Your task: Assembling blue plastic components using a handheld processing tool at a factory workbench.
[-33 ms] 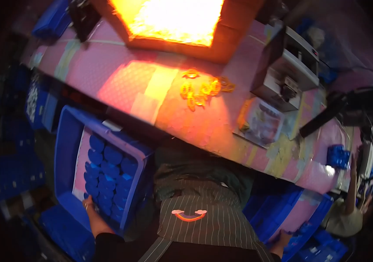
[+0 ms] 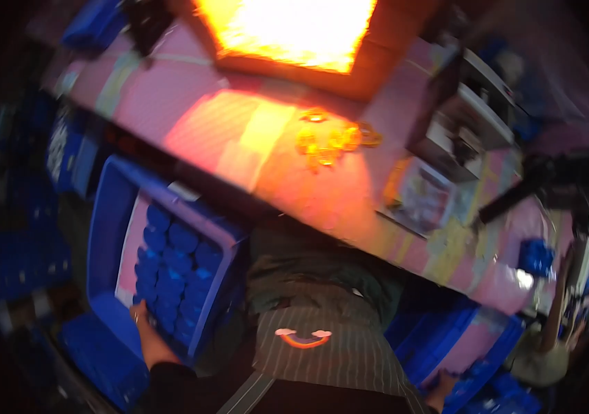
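Note:
A blue plastic bin (image 2: 105, 200) stands at my left, with a pale pink sheet inside. Rows of blue round pieces (image 2: 170, 265) lie packed on that sheet. My left hand (image 2: 145, 331) reaches in at the near left corner of the rows; its fingers look closed around the edge of the pieces there, and what they hold is hidden. At the lower right, my right hand (image 2: 441, 388) is low beside another blue bin (image 2: 418, 328), next to some blue pieces (image 2: 470, 379). Shadow and blur hide its fingers.
Ahead runs a pink-covered worktable (image 2: 170, 90) patched with tape. On it are a glowing box (image 2: 367, 86), several shiny yellow-lit pieces (image 2: 332, 141), a clear tray (image 2: 422, 196), a grey-white device (image 2: 470, 131) and a black arm (image 2: 515, 196). Another person's arm (image 2: 555, 303) shows at far right.
The whole view has shifted slightly, so the table and glowing box sit a little further right. Both hands stay at nearly the same places beside the bins.

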Tool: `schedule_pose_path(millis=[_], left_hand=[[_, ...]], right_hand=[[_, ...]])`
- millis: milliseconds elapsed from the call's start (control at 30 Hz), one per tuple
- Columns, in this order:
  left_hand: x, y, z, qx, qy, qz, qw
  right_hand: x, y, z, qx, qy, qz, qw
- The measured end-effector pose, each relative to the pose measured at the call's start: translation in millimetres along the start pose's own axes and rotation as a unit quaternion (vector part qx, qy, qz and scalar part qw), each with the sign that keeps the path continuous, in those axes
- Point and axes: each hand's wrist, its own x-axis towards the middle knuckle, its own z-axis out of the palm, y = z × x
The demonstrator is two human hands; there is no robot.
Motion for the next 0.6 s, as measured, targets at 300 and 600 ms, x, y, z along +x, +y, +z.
schedule_pose_path(millis=[300,600], left_hand=[[-33,67,-22,-0.067,0.03,-0.028,0.997],[-33,33,-15,-0.269,-0.07,-0.024,0.96]], right_hand=[[80,-282,54,0.08,0.107,-0.2,0.971],[68,-247,-62,0.112,0.321,-0.343,0.876]])
